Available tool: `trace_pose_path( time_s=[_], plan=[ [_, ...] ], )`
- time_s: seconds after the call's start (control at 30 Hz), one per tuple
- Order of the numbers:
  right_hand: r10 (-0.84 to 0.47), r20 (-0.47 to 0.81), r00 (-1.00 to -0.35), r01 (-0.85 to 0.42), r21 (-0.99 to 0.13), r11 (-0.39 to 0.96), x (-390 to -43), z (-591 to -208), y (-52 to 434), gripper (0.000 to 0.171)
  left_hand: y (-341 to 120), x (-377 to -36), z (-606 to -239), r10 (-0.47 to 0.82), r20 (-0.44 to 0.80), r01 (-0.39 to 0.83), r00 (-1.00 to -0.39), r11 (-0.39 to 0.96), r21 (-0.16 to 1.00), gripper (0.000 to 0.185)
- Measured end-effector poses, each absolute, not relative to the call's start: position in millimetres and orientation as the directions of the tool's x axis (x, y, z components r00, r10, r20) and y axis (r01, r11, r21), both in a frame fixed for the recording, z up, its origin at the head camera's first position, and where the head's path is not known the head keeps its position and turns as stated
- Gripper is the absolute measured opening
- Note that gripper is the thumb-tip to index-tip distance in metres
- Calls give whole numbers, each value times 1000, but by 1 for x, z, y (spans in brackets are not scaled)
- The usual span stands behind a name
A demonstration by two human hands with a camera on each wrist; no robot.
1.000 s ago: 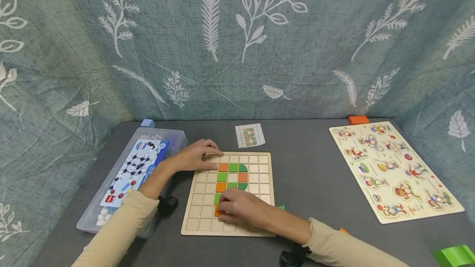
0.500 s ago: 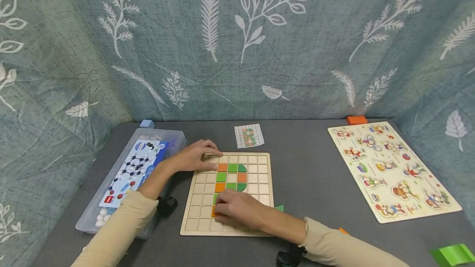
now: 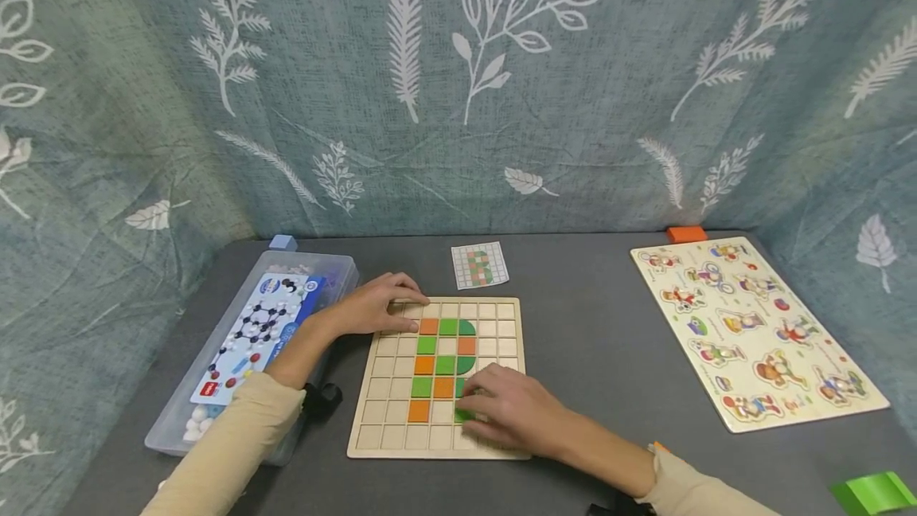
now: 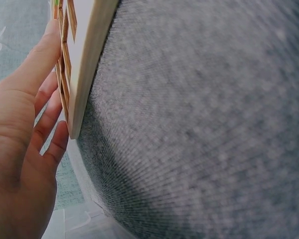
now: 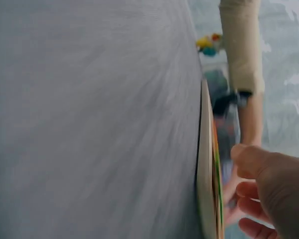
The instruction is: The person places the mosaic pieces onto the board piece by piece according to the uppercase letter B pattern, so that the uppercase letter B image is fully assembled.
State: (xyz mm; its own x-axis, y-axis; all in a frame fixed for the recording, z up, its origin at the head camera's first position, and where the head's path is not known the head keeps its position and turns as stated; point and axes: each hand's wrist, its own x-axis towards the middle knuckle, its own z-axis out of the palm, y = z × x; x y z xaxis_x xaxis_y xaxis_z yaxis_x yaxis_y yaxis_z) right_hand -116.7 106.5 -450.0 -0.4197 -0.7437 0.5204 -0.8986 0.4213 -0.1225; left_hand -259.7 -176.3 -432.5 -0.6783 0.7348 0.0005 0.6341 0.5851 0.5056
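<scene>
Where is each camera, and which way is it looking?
Head: worn on the head, looks forward and down at the grid board, both hands and sleeves.
Left wrist: worn on that wrist, looks along the grey table; left hand rests on the board's edge.
Right wrist: worn on that wrist, low over the table; right hand touches the board.
All three views share the board.

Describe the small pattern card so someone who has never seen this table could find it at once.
Start from the wooden grid board at the table's middle, where both hands rest. Just beyond its far edge lies the pattern card, apart from it. It is the only small white card, printed with a grid of orange and green squares.
</scene>
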Motion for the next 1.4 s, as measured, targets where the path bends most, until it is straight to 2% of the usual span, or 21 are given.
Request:
trace_pose_path(
  time_s=[0.07,0.17,0.23,0.37,0.5,0.63,0.73,0.93,1.1,1.4],
  plan=[
    [-717,546,-433,-887,-118,446,-116,-451,127,16,-177,-260,-432,733,0,633,-681,588,505,40],
    [-663,569,-486,-857,-160,491,-114,-451,158,19,-177,-260,-432,731,-3,628,-683,589,509,41],
    [-614,563,-553,-818,-225,530,-110,-451,178,21,-177,-260,-432,733,-2,628,-681,585,514,41],
    [-527,551,-647,-754,-355,553,-100,-452,213,23,-176,-260,-432,732,-9,626,-682,589,510,41],
    [-513,509,-692,-720,-435,540,-90,-456,244,29,-175,-261,-431,727,-10,622,-687,596,508,41],
    [-521,454,-723,-691,-462,556,-81,-458,270,36,-175,-261,-431,724,-9,620,-690,597,509,41],
    [-541,435,-719,-694,-482,535,-75,-459,286,41,-175,-261,-430,723,-16,615,-691,599,512,41],
    [-569,481,-667,-744,-477,468,-64,-465,307,48,-174,-260,-430,724,-15,617,-690,598,512,40],
    [-541,482,-689,-724,-485,490,-54,-471,319,51,-173,-260,-431,719,-15,616,-694,605,505,40],
    [-584,479,-656,-747,-524,409,-46,-479,326,52,-174,-260,-431,718,-21,612,-696,608,506,40]
  ],
)
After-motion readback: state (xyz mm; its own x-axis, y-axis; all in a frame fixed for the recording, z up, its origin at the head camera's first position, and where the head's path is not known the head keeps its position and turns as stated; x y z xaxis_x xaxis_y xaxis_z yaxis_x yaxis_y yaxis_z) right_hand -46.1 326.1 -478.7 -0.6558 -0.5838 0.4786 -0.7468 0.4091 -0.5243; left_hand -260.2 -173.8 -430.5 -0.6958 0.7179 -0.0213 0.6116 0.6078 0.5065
